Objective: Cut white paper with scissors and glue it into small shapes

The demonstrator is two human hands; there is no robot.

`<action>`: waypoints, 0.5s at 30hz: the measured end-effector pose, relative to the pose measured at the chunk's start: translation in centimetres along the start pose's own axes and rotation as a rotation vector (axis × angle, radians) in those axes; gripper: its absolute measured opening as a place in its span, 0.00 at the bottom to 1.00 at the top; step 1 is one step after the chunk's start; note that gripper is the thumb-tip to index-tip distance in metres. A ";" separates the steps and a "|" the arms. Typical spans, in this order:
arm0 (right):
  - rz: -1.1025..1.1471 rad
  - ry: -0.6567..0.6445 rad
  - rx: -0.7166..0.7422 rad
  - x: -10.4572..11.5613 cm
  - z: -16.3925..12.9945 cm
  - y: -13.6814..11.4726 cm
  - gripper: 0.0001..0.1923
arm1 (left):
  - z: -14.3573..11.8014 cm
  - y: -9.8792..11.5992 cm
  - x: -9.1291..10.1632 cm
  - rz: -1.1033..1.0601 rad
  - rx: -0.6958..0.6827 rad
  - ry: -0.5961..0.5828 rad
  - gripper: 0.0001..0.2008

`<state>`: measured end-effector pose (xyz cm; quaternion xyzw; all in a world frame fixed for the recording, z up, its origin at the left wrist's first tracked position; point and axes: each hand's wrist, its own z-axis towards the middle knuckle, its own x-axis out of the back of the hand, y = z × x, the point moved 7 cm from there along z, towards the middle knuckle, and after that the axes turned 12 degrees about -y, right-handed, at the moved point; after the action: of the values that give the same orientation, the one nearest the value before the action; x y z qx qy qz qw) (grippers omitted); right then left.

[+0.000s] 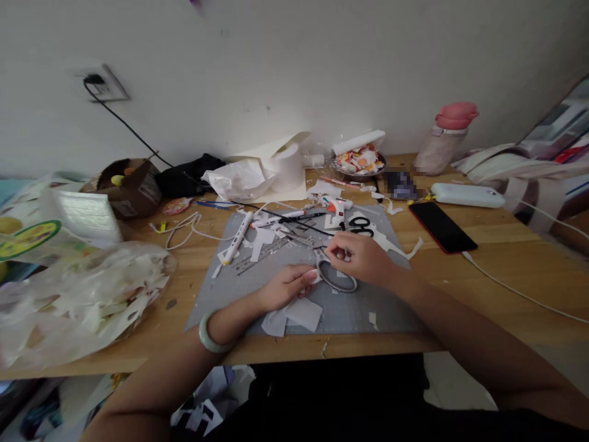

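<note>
Scissors with grey loop handles are being held over the middle of the grey cutting mat, with the right hand clenched around the top of them, fingers curled tight near the pivot. A small white paper scrap is pinched between the fingertips of the left hand, right up against the scissors, so the two hands are pretty much touching. A pale green bangle is worn on the left wrist. More cut paper pieces are lying on the mat just under the left hand. Further back, a metal ruler, a white pen, a glue gun and black-handled scissors can be seen, and a red phone is parked on the wooden table off to the right.
</note>
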<state>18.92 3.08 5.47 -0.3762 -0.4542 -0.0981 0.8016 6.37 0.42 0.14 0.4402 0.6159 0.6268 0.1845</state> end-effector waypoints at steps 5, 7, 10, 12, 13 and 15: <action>-0.047 -0.168 0.174 -2.1 -0.1 -2.1 0.07 | 0.1 0.0 0.3 -0.034 -0.005 0.051 0.22; -0.032 -0.178 0.185 -2.3 -0.2 -2.2 0.06 | 0.1 0.0 0.3 -0.033 -0.008 0.057 0.22; -0.027 -0.163 0.188 -2.6 -0.3 -2.0 0.05 | 0.1 0.1 0.2 -0.025 -0.009 0.032 0.22; -0.028 -0.165 0.186 -2.8 -0.4 -2.0 0.05 | 0.1 0.1 0.0 -0.014 0.000 0.011 0.22; -0.027 -0.169 0.181 -3.0 -0.4 -2.0 0.05 | 0.1 0.1 0.0 -0.005 0.001 0.002 0.22; -0.029 -0.177 0.155 -3.3 -0.4 -2.0 0.06 | 0.2 0.1 -0.1 0.016 -0.005 -0.006 0.22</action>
<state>16.34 0.75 3.77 -0.3136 -0.5348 -0.0405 0.7836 6.59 0.44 0.18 0.4465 0.6101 0.6285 0.1827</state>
